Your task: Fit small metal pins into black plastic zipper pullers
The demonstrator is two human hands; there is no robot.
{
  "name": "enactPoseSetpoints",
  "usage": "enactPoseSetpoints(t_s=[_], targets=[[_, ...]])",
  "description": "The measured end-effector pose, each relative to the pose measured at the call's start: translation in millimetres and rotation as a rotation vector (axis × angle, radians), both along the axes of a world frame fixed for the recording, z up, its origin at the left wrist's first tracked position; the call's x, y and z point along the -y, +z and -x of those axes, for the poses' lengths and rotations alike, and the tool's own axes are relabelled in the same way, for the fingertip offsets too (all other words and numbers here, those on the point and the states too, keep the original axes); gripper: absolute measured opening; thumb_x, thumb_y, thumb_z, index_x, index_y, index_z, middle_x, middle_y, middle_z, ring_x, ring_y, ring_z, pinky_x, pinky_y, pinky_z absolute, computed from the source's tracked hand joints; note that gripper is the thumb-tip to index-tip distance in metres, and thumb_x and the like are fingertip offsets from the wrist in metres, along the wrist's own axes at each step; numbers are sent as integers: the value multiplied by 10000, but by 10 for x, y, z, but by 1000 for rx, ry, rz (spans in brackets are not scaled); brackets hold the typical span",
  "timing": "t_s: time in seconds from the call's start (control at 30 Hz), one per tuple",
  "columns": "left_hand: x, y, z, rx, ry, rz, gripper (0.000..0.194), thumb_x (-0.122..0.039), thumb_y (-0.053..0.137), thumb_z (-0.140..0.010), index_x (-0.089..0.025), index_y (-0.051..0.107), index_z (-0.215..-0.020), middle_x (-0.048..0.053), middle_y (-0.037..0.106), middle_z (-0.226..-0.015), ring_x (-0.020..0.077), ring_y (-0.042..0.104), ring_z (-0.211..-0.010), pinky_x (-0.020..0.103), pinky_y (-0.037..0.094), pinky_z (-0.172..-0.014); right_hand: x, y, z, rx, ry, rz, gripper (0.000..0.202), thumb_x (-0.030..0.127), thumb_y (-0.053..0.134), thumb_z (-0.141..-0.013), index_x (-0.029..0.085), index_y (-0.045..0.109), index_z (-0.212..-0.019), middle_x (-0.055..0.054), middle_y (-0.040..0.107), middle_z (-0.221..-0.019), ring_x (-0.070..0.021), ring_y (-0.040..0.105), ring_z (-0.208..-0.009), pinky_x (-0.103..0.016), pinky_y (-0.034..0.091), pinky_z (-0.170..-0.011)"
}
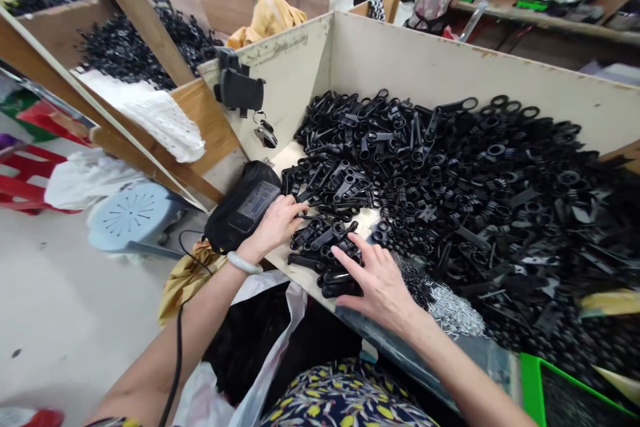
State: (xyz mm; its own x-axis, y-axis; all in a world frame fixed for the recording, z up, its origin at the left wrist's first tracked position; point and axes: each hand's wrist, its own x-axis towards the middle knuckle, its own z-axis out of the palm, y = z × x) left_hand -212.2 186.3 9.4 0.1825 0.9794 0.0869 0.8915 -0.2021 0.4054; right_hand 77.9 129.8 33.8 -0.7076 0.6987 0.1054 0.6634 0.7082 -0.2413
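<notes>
My left hand (280, 221), with a pale bangle (244, 263) on the wrist, is at the left edge of a small heap of black plastic parts (327, 235). Its fingers are drawn together at the parts; whatever they hold is hidden. Over the near side of that heap, my right hand (379, 280) has its fingers spread and holds nothing. Long black pieces (340, 283) lie just left of its thumb. The black parts have arms and ring-shaped ends. Beside my left hand sits a black mesh pouch (245, 203).
A walled bin (450, 63) holds a large pile of black parts (430, 147). Small silver metal pieces (455, 310) lie right of my right hand. A green tray (533, 387) stands near right. A phone holder (241, 88) is on the left wall, a blue stool (133, 217) on the floor.
</notes>
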Motion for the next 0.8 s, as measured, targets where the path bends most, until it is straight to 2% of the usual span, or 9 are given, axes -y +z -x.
enactPoseSetpoints(t_s=[0.1, 0.27, 0.4, 0.6, 0.7, 0.8], targets=[[-143, 10, 4, -17, -61, 41, 192, -217, 607, -886, -242, 778, -970, 76, 625, -929, 261, 568, -950, 387, 478, -899, 46, -194, 61, 32, -62, 4, 1049, 578, 873, -727, 322, 360, -1606, -179, 373, -1610, -364, 533, -1197, -514, 468, -997], [-270, -44, -7, 106, -43, 108, 198, -332, 627, -887, -226, 785, -831, 63, 654, -835, 239, 596, -871, 357, 472, -831, 23, -284, 76, 11, -65, -20, 1015, 571, 849, -764, 355, 337, -1614, -163, 394, -1607, -352, 547, -1193, -508, 457, -1011], [-316, -68, 25, 144, -32, 135, 240, -378, 622, -871, -219, 795, -822, 52, 675, -802, 209, 607, -769, 327, 466, -751, 30, -341, 68, 10, -49, -44, 989, 577, 831, -782, 353, 343, -1613, -165, 396, -1604, -348, 544, -1191, -502, 448, -1017], [-379, -30, 80, 185, 39, 156, 277, -423, 602, -847, -228, 799, -855, 38, 720, -826, 194, 621, -725, 305, 462, -691, -12, -432, 174, 9, -37, -94, 952, 599, 805, -800, 376, 350, -1606, -163, 397, -1602, -349, 544, -1169, -481, 444, -969], [-364, 17, 97, 190, 82, 142, 246, -412, 619, -824, -224, 778, -806, 36, 708, -803, 196, 617, -722, 309, 462, -689, -20, -463, 238, 4, -54, -117, 937, 620, 786, -811, 387, 346, -1605, -170, 387, -1603, -347, 544, -1161, -468, 439, -939], [-204, 31, 64, 188, 154, 76, 210, -370, 593, -853, -219, 715, -773, 47, 691, -834, 219, 621, -824, 336, 477, -783, -16, -487, 283, 0, -68, -123, 917, 617, 773, -826, 389, 347, -1606, -174, 382, -1601, -352, 542, -1163, -468, 431, -932]])
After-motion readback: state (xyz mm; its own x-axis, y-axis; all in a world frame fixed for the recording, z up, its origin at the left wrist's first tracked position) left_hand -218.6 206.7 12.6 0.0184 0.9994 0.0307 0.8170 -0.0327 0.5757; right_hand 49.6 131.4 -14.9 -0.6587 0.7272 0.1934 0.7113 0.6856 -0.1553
